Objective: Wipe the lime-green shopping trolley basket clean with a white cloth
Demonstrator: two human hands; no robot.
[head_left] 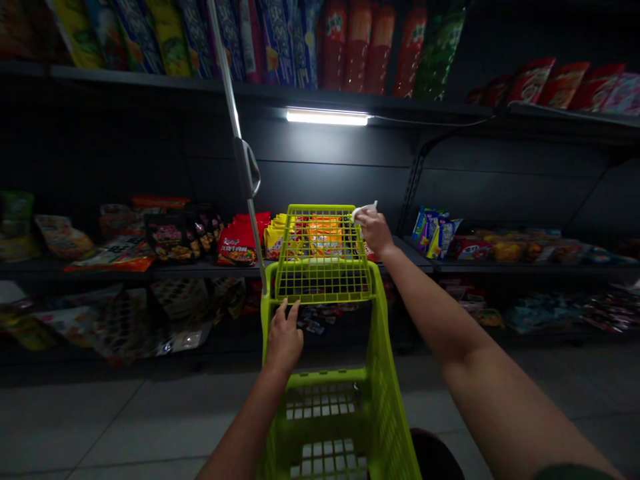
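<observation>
- Nearest, at lower right: right forearm, bare, with a dark sleeve at the frame's bottom edge.
- Near frame centre: white cloth, pinched in the fingers of the right hand, against the upper right corner of a raised grid flap. Probably light, soft and limp, hard to damage; best bunched firmly near the middle.
- Flap: apparently thin plastic, open squares, rounded frame; likely light and fairly stiff, best steadied by its outer bars.
- Left of centre: left hand, fingers loosely spread, gripping nothing, at the flap's lower edge; cannot tell whether touching.
- Lower centre: lime-green cart, smooth moulded rim, slotted walls; likely rigid and easily rolled.
- Upper left of centre: slim, shiny metal pole, rising from the cart's left side.
- Behind, mid-frame: crinkly red snack bags, on a dark shelf.
- Top centre: bright tube light, beneath glossy, rounded red bottles.
</observation>
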